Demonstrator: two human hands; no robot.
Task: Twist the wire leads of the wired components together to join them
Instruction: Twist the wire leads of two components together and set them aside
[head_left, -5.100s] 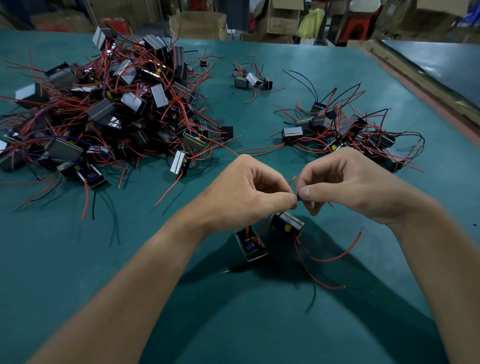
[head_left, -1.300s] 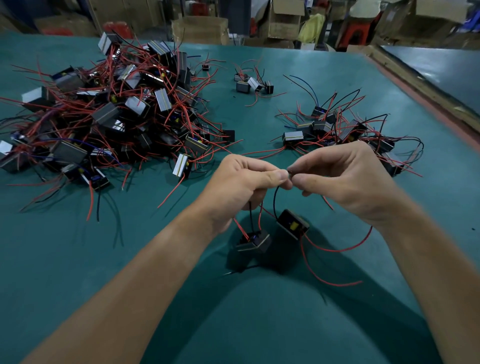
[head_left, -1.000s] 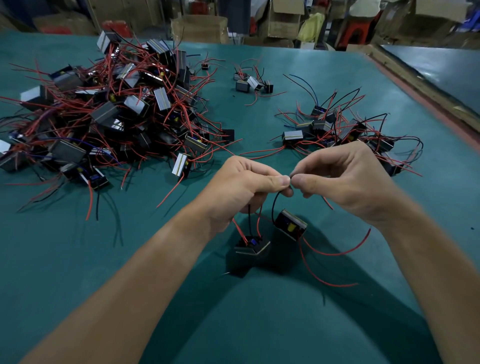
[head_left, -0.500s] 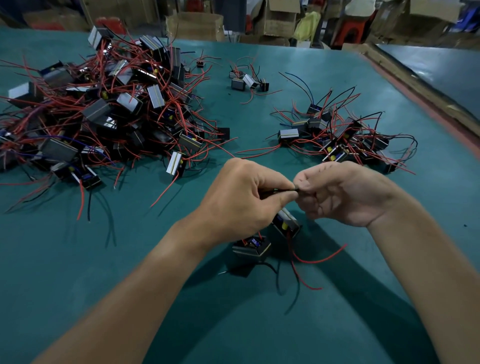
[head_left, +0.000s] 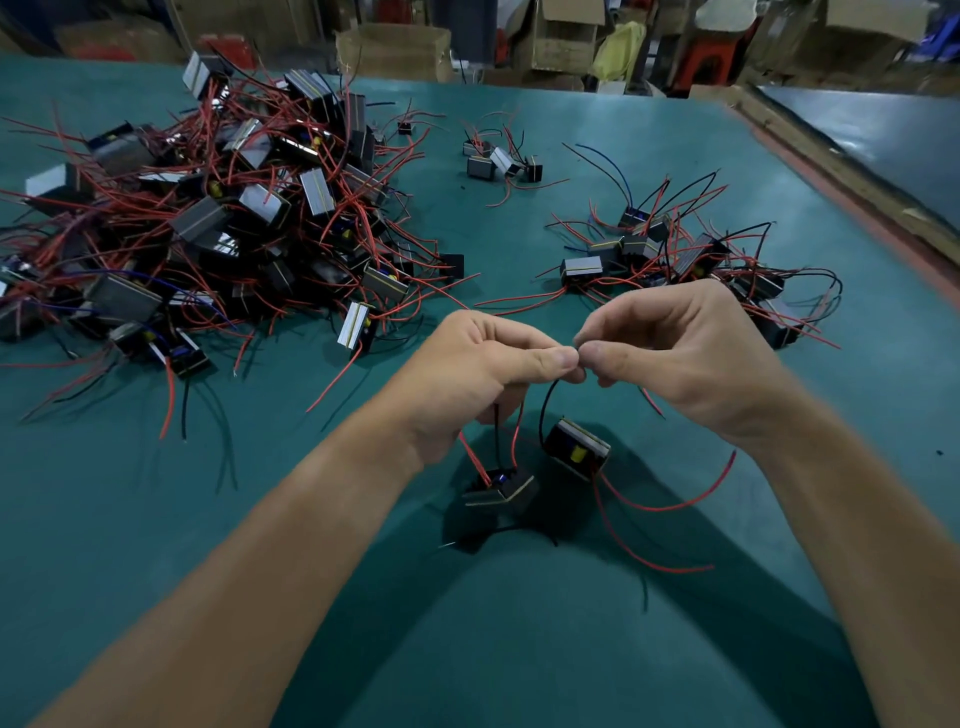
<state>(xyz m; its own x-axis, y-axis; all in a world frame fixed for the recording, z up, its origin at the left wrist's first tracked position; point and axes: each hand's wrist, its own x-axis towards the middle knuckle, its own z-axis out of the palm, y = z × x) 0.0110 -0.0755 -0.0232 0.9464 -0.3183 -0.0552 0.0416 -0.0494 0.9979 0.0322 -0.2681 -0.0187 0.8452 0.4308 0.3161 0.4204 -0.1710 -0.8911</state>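
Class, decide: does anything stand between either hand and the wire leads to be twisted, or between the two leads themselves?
Nothing visible does. The left hand and right hand both pinch the wire leads where their thumbs meet; the joint is hidden between them.

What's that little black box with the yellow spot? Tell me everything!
The small black block is tilted, low over the green table. Its top looks like grey layered metal, with a yellow patch on one side. Its black lead curves up to where left hand and right hand pinch it; two red leads trail loose.
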